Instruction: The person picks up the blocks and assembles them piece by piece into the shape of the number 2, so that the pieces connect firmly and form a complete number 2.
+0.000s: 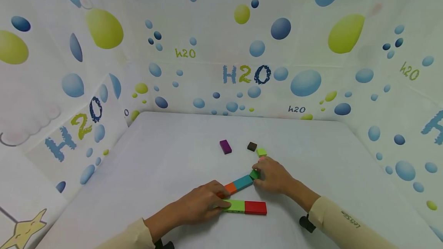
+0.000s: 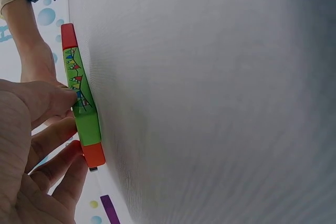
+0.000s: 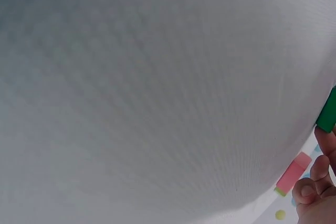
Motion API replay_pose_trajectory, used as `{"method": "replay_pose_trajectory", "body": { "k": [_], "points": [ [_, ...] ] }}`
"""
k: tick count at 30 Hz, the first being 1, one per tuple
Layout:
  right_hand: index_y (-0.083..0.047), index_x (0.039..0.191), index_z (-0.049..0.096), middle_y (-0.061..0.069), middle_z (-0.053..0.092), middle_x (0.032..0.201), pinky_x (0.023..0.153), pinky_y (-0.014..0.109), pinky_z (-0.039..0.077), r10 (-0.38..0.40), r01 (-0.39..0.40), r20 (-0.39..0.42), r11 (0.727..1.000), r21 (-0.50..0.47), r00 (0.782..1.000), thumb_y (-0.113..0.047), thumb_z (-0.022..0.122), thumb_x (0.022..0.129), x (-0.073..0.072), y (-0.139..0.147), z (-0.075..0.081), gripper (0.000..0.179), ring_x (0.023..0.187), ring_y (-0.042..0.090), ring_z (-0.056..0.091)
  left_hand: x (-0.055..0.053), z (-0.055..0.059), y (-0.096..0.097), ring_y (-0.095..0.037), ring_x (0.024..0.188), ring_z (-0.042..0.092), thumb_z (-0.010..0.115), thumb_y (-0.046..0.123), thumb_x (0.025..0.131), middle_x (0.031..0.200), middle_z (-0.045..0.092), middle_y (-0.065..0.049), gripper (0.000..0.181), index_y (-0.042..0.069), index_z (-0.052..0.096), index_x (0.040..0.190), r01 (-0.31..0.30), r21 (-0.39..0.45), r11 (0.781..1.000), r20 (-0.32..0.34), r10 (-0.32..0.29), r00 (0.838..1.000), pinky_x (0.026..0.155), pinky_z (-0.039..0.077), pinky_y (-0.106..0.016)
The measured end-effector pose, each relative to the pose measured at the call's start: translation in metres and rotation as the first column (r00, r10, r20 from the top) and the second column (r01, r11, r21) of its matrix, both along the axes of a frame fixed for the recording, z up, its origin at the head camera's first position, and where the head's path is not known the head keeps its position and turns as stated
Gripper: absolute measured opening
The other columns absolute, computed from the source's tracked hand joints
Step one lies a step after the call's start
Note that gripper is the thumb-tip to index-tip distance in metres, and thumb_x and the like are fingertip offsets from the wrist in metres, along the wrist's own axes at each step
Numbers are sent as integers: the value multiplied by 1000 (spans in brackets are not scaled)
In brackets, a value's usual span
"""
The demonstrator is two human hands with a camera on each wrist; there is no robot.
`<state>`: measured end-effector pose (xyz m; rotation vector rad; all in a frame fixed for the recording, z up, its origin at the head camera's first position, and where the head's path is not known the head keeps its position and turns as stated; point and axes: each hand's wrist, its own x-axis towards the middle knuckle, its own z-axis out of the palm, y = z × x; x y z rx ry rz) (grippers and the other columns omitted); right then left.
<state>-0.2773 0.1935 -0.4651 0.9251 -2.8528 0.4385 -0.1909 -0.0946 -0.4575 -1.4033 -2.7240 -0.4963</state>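
My left hand holds the left end of two block rows that spread apart like a V, thumb at the light green block and fingers at the orange block. Beyond the light green one sits a red block; a teal block follows the orange one. Small flags are printed on the light green block's side in the left wrist view. My right hand pinches a tilted green block at the teal block's far end. Its fingers partly cover a pink block.
Farther back on the white table lie a purple block, a dark brown block and a small lime block. A printed cloth with bubbles and lettering rises behind the table.
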Motion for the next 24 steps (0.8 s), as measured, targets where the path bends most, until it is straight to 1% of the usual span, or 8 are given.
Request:
{"method": "replay_pose_trajectory", "body": {
  "k": [3, 5, 7, 10, 14, 18, 24],
  "points": [
    [-6, 115, 74, -4, 68, 92, 83, 38, 55, 3, -4, -18, 1000, -29, 1000, -16, 70, 84, -2, 0, 3, 33, 95, 15, 57, -1, -1, 0, -11, 120, 55, 74, 17, 94, 126, 67, 3, 27, 23, 77, 119, 0, 0, 1000, 1, 0, 1000, 100, 52, -29],
    [-6, 114, 74, -4, 67, 89, 77, 35, 53, -2, 0, -30, 999, -51, 1000, -14, 66, 83, -4, 1, 5, 33, 90, 14, 54, -1, -1, -1, -11, 120, 55, 74, 17, 94, 126, 66, 4, 27, 24, 77, 120, 0, 2, 1000, -1, 0, 1000, 100, 52, -29],
    [-6, 114, 73, -5, 65, 89, 71, 32, 49, -13, 10, -42, 998, -62, 999, -14, 65, 83, -6, 1, 6, 33, 86, 13, 51, -1, -2, -1, -11, 120, 55, 74, 17, 94, 126, 66, 4, 27, 24, 77, 120, -1, 5, 1000, 0, 1, 1000, 100, 52, -29],
    [-7, 117, 72, -4, 64, 90, 66, 29, 45, -42, 39, -55, 998, -59, 998, -17, 66, 84, -9, 3, 7, 34, 82, 12, 48, 0, -2, -1, -11, 119, 55, 74, 17, 94, 126, 66, 4, 27, 23, 77, 120, -4, 7, 1000, 5, 4, 1000, 100, 52, -29],
    [-8, 120, 69, 1, 66, 100, 68, 29, 49, -93, 90, -65, 995, -49, 994, -24, 73, 84, -10, 5, 9, 39, 87, 15, 51, 0, -2, 0, -11, 120, 55, 74, 18, 94, 126, 66, 4, 27, 23, 77, 120, -4, 5, 1000, 12, 4, 1000, 100, 52, -29],
    [-9, 121, 68, 7, 68, 113, 73, 33, 55, -149, 148, -60, 989, -23, 987, -27, 77, 84, -11, 5, 12, 42, 96, 20, 55, 0, -2, 0, -11, 120, 55, 74, 18, 94, 127, 67, 3, 27, 23, 77, 120, 2, 6, 1000, 4, -2, 1000, 100, 52, -29],
    [-8, 121, 64, 9, 67, 115, 79, 40, 59, -228, 230, -42, 973, 31, 973, -29, 77, 86, -15, 5, 14, 42, 102, 25, 55, -1, -2, 0, -11, 120, 55, 74, 18, 94, 126, 66, 3, 27, 23, 77, 120, 6, 3, 1000, -7, -6, 1000, 100, 52, -28]
  ]
}}
